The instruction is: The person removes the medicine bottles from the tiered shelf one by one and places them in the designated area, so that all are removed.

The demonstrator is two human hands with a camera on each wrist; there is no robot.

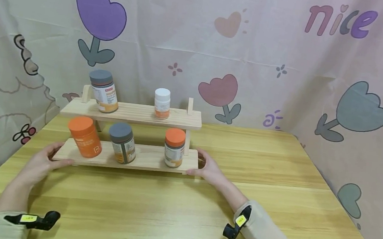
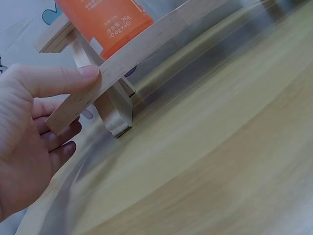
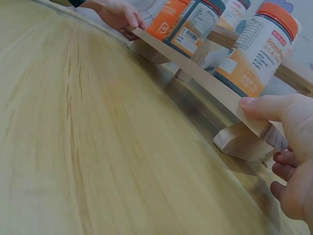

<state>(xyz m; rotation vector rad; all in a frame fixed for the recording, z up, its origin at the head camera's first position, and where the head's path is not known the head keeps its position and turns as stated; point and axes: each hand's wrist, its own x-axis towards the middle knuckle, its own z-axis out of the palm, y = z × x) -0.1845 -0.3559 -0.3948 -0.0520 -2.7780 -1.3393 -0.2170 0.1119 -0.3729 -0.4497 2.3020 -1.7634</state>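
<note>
Fingers of both hands pinch the wooden rack's (image 1: 145, 161) lower shelf ends; fingertips beneath it stay hidden.

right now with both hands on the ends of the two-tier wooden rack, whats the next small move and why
Probably slide the two-tier wooden rack slowly and level: the left hand and right hand pinch only its lower shelf ends, and five loose bottles, like the tilted orange-lidded orange bottle, could tip.
</note>
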